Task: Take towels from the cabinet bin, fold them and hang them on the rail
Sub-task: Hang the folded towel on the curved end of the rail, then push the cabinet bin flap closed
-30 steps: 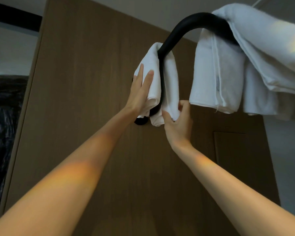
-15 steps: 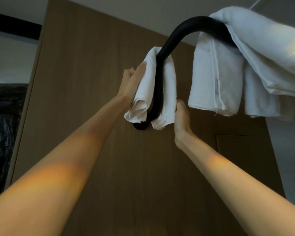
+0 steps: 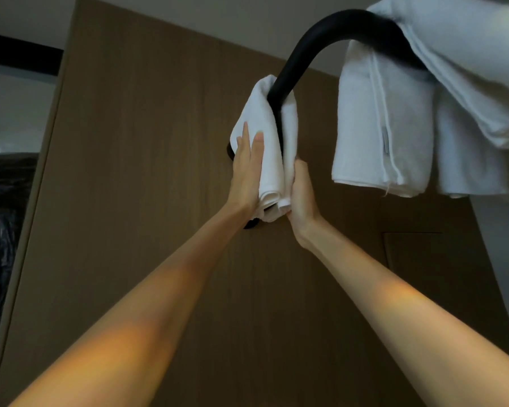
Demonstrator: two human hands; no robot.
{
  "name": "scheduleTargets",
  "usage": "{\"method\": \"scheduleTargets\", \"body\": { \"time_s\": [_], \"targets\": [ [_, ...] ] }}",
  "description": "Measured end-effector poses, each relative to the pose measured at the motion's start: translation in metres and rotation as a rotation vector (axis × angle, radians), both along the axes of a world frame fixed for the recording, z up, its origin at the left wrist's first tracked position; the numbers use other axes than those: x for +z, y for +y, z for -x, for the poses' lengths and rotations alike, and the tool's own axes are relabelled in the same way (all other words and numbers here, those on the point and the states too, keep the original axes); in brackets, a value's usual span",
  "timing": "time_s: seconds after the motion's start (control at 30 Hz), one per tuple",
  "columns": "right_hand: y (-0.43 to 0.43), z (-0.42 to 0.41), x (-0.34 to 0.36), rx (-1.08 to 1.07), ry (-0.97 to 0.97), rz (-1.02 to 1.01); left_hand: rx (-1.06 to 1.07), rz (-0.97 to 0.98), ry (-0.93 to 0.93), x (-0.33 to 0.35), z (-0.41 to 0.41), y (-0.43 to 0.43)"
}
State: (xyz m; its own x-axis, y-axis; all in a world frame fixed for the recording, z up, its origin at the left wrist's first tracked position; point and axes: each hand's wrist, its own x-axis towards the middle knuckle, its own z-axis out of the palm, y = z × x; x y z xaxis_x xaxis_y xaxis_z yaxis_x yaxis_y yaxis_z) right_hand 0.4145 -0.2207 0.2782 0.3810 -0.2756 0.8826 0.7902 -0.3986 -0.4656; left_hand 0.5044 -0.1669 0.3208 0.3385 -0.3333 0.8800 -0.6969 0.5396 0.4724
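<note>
Two bare-hand grips are up, both on the small towel point(image 3: 262, 113). Small towel: white, folded, draped over the down-curving end of the black rail point(image 3: 315, 33), one half hanging on each side of the tube.

Left grip point(image 3: 246, 177): fingers straight and together, palm pressed flat against the half left of the rail. It is curled round nothing, so I log it as apart.

Right grip point(image 3: 301, 201): clamped on the lower part of the half right of the rail. The thumb lies along the near face and the fingers are out of sight behind the cloth.

Both lower hems are squeezed between the two palms. The rail's black foot shows just below them, against the wooden cabinet panel point(image 3: 159, 142).

Right of the rail's curve, a larger folded towel point(image 3: 376, 127) hangs over the tube, apart from the small towel. More white towelling point(image 3: 467, 54) lies across the rail top beyond it, running out of frame; I cannot tell how many pieces.

Far left of the rail, past the panel edge: dark glossy sheeting point(image 3: 0, 230).
</note>
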Motion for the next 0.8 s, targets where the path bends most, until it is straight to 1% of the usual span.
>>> {"method": "scheduleTargets", "body": {
  "time_s": [0.1, 0.23, 0.33, 0.43, 0.5, 0.63, 0.7, 0.8],
  "targets": [
    [0.006, 0.000, -0.011, -0.010, -0.076, 0.020, -0.007, -0.019, -0.004, -0.014, 0.001, 0.003],
    [0.016, -0.003, -0.028, -0.090, -0.214, 0.074, 0.114, -0.035, -0.121, -0.037, 0.008, 0.011],
    [0.020, -0.004, -0.037, -0.123, -0.257, 0.086, 0.152, -0.011, -0.146, -0.055, 0.019, 0.018],
    [0.021, -0.002, -0.046, -0.189, -0.229, 0.089, 0.195, 0.006, -0.190, -0.069, 0.032, 0.029],
    [0.020, 0.001, -0.053, -0.211, -0.200, 0.082, 0.240, -0.003, -0.182, -0.078, 0.039, 0.037],
    [0.013, 0.026, -0.068, -0.196, -0.056, 0.124, 0.324, -0.024, -0.066, -0.100, 0.059, 0.056],
    [0.009, 0.044, -0.077, -0.251, 0.016, 0.142, 0.384, -0.043, -0.024, -0.112, 0.073, 0.070],
    [0.008, 0.077, -0.096, -0.293, 0.119, 0.159, 0.536, -0.087, -0.058, -0.132, 0.096, 0.090]
  ]
}}
